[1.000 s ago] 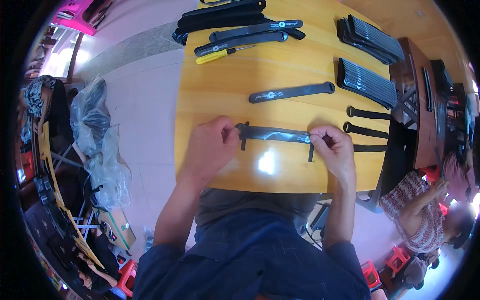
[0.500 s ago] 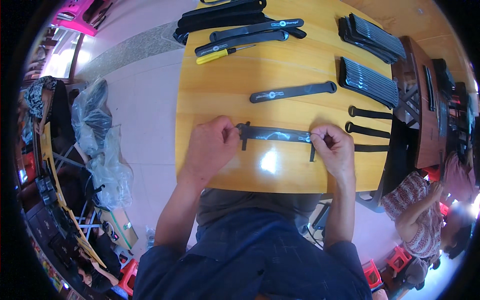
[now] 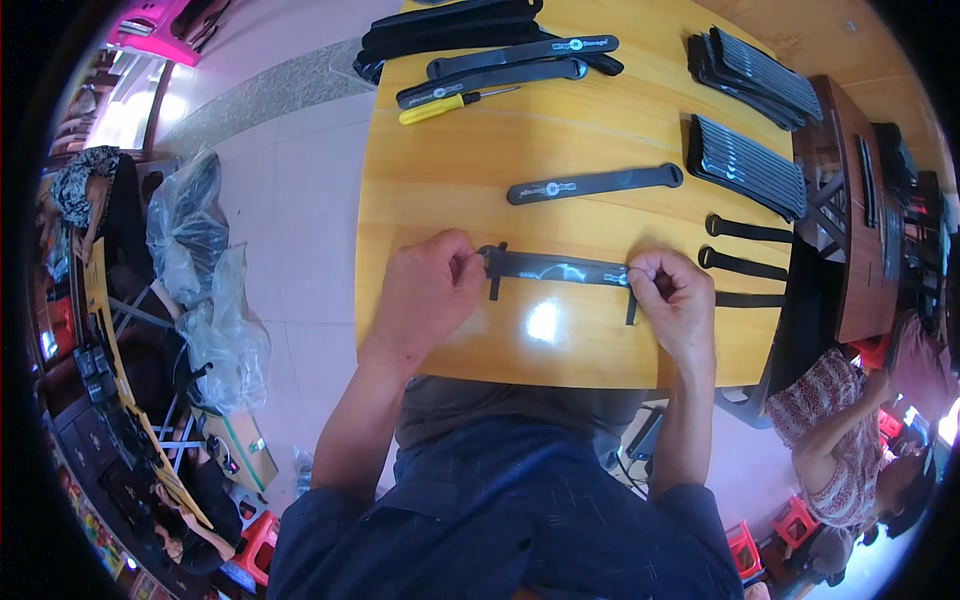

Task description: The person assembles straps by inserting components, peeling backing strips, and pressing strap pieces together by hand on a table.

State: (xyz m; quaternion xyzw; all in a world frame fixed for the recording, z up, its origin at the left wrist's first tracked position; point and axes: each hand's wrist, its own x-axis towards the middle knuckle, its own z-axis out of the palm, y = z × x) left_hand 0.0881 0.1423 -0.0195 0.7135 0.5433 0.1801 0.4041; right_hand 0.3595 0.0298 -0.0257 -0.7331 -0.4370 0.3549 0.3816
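Observation:
A flat black strap (image 3: 560, 268) with pale printing stretches between my hands, low over the near part of the table. My left hand (image 3: 428, 292) pinches its left end, where a narrow black strip crosses it and hangs down. At the other end, my right hand (image 3: 680, 292) grips the strap between thumb and fingers, with another narrow strip hanging beside the thumb. Another black strap (image 3: 595, 184), with an eyelet at its right end, lies just beyond. Short black strips with loops (image 3: 748, 231) lie to the right, one partly hidden behind my right hand.
Stacks of black straps (image 3: 750, 168) lie at the table's right side. At the far left are a yellow-handled screwdriver (image 3: 432, 109), loose straps (image 3: 525, 55) and a black bundle (image 3: 450, 35). Plastic bags (image 3: 225, 330) stand left of the wooden table (image 3: 430, 180). Another person (image 3: 830, 430) sits at right.
The whole view has shifted slightly, so the table and its things appear a little further right. Both hands keep their hold on the strap.

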